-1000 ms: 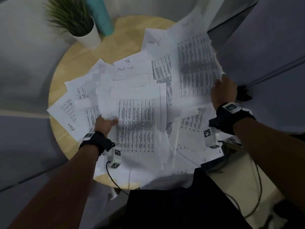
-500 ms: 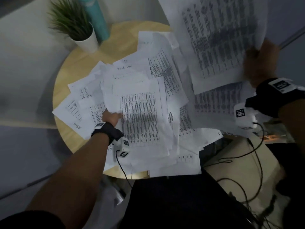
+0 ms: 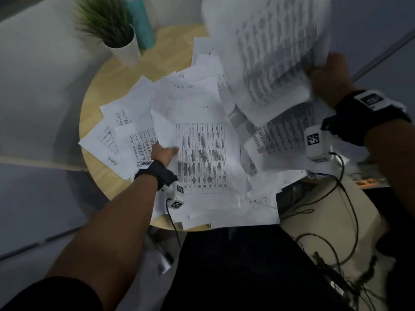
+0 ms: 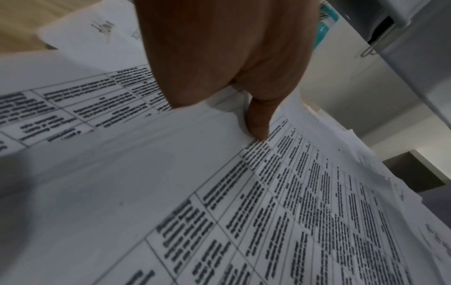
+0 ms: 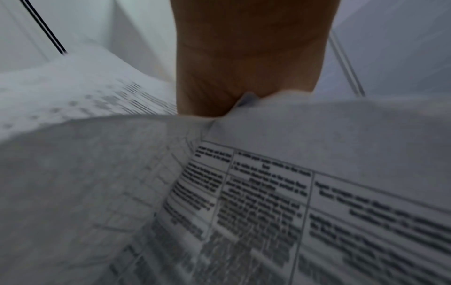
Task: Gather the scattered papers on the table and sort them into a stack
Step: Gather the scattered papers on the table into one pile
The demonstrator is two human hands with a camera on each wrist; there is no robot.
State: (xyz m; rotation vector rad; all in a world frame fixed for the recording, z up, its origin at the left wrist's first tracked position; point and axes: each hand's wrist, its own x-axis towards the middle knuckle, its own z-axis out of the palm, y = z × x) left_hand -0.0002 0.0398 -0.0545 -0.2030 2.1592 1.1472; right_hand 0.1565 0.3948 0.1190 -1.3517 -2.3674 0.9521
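Here, a round wooden table (image 3: 161, 61) holds a messy pile of papers (image 3: 224, 207). Above its right side a bunch of printed sheets (image 3: 274, 52) hangs in the air, bent and blurry. A potted plant (image 3: 125, 48) and a teal bottle (image 3: 143, 28) stand at the back. The right hand (image 3: 330, 75) grips that bunch. The left hand (image 3: 162, 152) pinches the edge of one sheet (image 3: 202, 153) on the pile, thumb on top.

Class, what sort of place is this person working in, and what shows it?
Probably an office or study corner: printed sheets cover a small round wooden table, with a potted plant and a teal bottle at its far edge.
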